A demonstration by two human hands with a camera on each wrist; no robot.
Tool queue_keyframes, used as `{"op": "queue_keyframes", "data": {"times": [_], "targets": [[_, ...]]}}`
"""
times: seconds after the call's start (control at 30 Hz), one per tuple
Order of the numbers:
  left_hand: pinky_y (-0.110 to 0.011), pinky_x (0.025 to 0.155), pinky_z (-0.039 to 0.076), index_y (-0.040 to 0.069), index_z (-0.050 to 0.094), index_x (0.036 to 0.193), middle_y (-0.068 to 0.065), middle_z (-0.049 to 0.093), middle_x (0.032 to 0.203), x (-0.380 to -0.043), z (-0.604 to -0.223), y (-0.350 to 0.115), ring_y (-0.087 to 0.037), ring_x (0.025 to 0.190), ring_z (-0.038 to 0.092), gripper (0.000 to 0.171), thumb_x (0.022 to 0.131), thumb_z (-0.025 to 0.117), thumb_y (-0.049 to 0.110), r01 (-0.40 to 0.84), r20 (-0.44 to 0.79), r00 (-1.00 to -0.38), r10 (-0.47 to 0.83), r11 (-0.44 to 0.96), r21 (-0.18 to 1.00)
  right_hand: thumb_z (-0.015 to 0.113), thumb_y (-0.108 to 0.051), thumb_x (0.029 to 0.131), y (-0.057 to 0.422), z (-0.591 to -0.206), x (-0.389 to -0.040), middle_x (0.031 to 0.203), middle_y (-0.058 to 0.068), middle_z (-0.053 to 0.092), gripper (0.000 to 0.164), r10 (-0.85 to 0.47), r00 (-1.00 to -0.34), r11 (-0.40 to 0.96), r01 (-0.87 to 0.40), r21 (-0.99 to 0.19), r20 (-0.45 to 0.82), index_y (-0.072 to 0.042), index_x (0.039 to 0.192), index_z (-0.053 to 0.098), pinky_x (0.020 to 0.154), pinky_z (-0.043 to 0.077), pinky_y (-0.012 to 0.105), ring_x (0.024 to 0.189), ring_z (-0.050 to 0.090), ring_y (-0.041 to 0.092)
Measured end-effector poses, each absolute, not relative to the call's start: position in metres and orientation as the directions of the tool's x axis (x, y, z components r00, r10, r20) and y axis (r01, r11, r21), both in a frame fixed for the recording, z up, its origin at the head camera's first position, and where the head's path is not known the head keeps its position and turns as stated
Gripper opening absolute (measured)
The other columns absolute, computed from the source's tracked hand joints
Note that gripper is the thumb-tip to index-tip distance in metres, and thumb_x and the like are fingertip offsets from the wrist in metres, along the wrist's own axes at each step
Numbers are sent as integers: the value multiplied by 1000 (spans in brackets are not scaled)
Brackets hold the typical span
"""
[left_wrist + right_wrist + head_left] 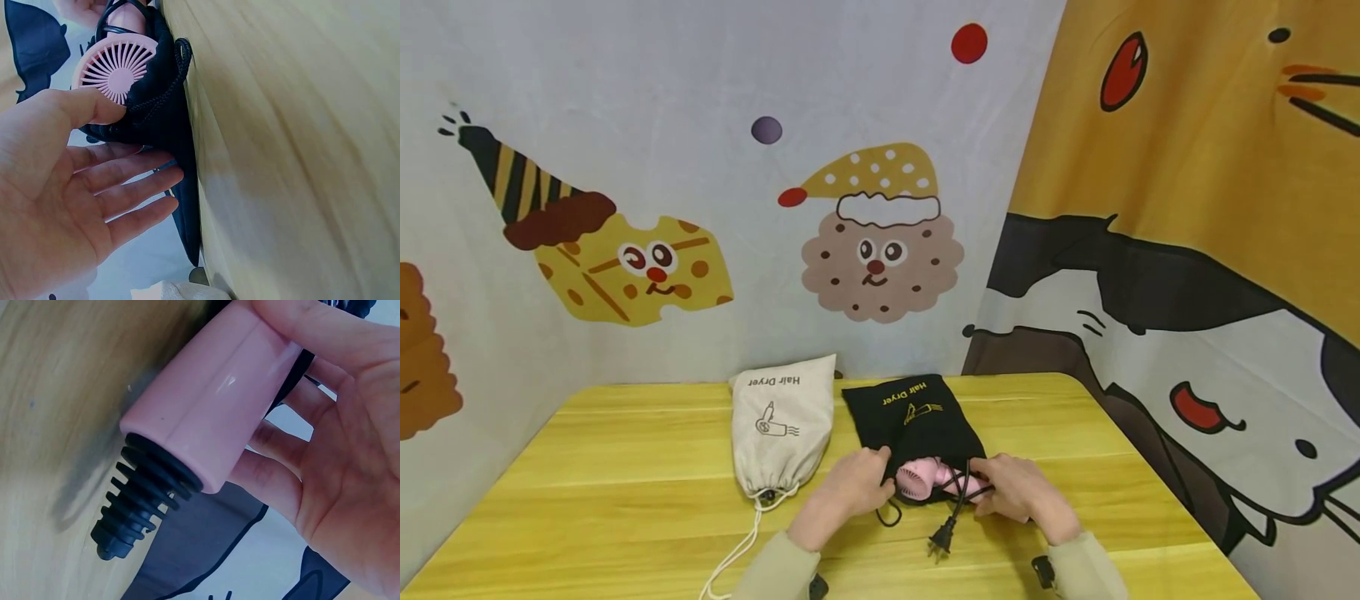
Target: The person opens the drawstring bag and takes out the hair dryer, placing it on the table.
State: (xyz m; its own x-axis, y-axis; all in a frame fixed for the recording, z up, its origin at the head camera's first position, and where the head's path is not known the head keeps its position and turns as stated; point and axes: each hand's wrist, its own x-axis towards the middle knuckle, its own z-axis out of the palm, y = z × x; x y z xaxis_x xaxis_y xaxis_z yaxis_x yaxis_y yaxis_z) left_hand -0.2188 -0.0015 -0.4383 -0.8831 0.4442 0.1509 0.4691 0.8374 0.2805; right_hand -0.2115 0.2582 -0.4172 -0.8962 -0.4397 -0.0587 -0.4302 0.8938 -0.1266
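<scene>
A pink hair dryer (919, 479) lies partly inside the black drawstring bag (917, 421), its round slotted vent facing out of the mouth. My left hand (856, 482) pinches the left rim of that bag. In the left wrist view, the thumb presses beside the vent (120, 76) and the fingers stretch along the bag's outer side. At the right side of the mouth, my right hand (1011, 487) holds the dryer's handle (200, 394), thumb on top, fingers behind. A black cord (958, 492) wraps the handle, and its plug (940, 537) hangs out over the table.
Left of the black bag lies a closed off-white hair dryer bag (784, 425), its white drawstring (745, 546) trailing toward the table's front. The wooden table (587, 483) ends at a cartoon-printed curtain (760, 275) behind and on the right.
</scene>
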Motion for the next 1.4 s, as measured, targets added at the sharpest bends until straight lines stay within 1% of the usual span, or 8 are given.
{"op": "queue_keyframes", "data": {"times": [0.2,0.43,0.5,0.8,0.9,1.07,1.2,1.4], "targets": [[-34,60,50,4,60,94,-10,65,79,-220,-439,-1,-22,74,65,21,83,64,21,478,130,-878,460,833,277,83,-33,65,259,-415,-212,76,-4,59,40,-463,-885,882,-454,-126,-48,-17,89,55,57,41,33,71,56,14],[-32,57,48,4,61,95,-8,60,72,-221,-438,-2,-17,65,59,21,79,63,17,494,115,-869,482,826,271,83,-30,66,262,-416,-213,76,-5,58,38,-457,-887,884,-446,-143,-61,-17,87,54,58,40,32,71,54,12],[-31,56,47,3,61,97,-7,59,70,-220,-438,-2,-15,64,57,22,79,62,16,491,106,-870,482,826,278,83,-30,66,262,-416,-213,77,-5,58,38,-459,-886,882,-447,-147,-60,-17,87,54,59,41,33,72,54,12],[-28,54,45,6,60,95,-3,54,67,-219,-436,-1,-10,60,49,17,80,63,13,492,70,-866,494,820,292,82,-29,67,266,-415,-213,76,-7,58,37,-464,-884,878,-451,-161,-54,-18,87,53,59,40,31,71,52,10],[-28,55,46,6,60,94,-3,55,67,-220,-437,-1,-11,60,51,15,81,63,13,494,67,-865,497,819,293,82,-29,67,267,-415,-213,77,-7,59,37,-461,-886,879,-447,-163,-56,-18,87,53,58,40,32,72,53,11],[-29,58,49,7,61,96,-4,59,71,-222,-437,0,-12,64,57,14,83,63,13,498,62,-862,503,820,283,82,-28,68,269,-415,-213,77,-7,58,36,-459,-887,879,-444,-174,-56,-18,88,54,59,40,32,72,52,11],[-28,59,49,7,61,97,-5,62,74,-223,-438,0,-12,66,59,14,85,63,13,504,57,-859,509,818,279,81,-28,68,272,-416,-213,76,-8,57,35,-476,-878,868,-461,-183,-45,-18,88,54,58,38,29,70,49,8],[-27,59,49,7,62,98,-6,63,76,-224,-440,0,-11,67,59,14,85,63,12,509,58,-855,515,813,283,81,-27,70,276,-415,-214,75,-10,55,35,-510,-859,844,-492,-216,-35,-17,88,53,57,36,25,68,45,5]]}}
